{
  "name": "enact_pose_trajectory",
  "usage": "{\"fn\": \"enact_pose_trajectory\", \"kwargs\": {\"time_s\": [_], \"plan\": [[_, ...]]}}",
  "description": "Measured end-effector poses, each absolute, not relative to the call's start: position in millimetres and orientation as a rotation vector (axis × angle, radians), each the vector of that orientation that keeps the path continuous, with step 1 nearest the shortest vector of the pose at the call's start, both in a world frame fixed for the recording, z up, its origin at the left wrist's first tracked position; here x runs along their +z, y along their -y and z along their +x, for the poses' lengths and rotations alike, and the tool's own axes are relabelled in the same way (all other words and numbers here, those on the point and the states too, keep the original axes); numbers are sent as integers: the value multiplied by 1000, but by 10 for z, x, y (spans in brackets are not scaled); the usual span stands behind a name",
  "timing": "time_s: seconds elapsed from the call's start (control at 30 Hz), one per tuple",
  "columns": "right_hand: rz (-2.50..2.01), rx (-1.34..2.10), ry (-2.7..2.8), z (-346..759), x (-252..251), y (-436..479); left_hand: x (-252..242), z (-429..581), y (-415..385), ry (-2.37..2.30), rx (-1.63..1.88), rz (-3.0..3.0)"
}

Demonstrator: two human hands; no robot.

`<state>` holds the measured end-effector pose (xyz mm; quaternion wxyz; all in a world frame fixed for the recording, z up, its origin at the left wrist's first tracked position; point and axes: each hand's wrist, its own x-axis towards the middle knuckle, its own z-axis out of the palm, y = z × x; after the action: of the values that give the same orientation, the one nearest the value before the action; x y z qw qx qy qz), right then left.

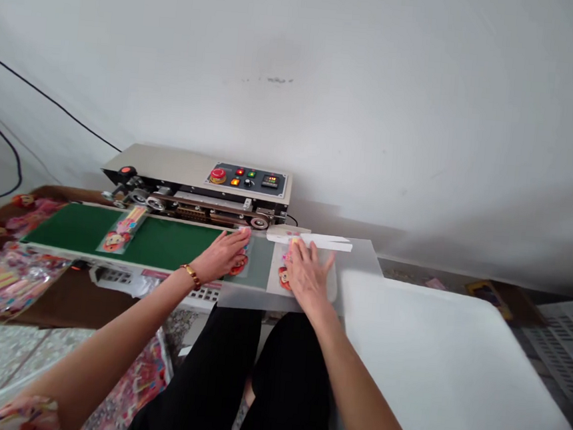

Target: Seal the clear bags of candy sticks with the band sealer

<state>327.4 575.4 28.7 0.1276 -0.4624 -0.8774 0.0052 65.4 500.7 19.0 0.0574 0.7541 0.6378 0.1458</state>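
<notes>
A seated person reaches both bare arms forward to a tabletop sealing machine [197, 170] standing against a white wall. The left hand [223, 255] lies flat and open, fingers stretched out and close together, palm down on the first packet [240, 265], a clear sachet with a red cartoon print. Only the packet's edge shows, on the side of the hand nearest the other hand. A beaded bracelet [191, 275] circles the left wrist. The right hand [309, 274] is just beside the left, also flat and open with fingers slightly spread. It presses on the second packet [284, 275], whose printed end shows between the two hands. Neither hand grips; both rest on top. The left hand and its packet sit at the near end of a green conveyor belt [173, 245]. The right hand rests on a pale grey feed plate [357, 261]. Just beyond the right fingertips lies a white strip [321, 242]. Further along the belt, well away to the left of the left hand, a third packet [119, 232] lies alone. Beyond that, an open cardboard box [59, 295] holds a heap of similar packets [0, 277]. To the right of the right hand lies a large white sheet [453, 370].
</notes>
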Motion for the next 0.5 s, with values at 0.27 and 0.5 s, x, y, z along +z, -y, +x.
{"fn": "enact_pose_trajectory", "kwargs": {"time_s": [0.27,0.5], "plan": [[-1315,106,2557,3010,356,-5716,243,1296,-5188,-1922,586,2405],[-1644,-70,2384,4231,222,-5864,131,1433,-5229,-1959,543,2391]]}}
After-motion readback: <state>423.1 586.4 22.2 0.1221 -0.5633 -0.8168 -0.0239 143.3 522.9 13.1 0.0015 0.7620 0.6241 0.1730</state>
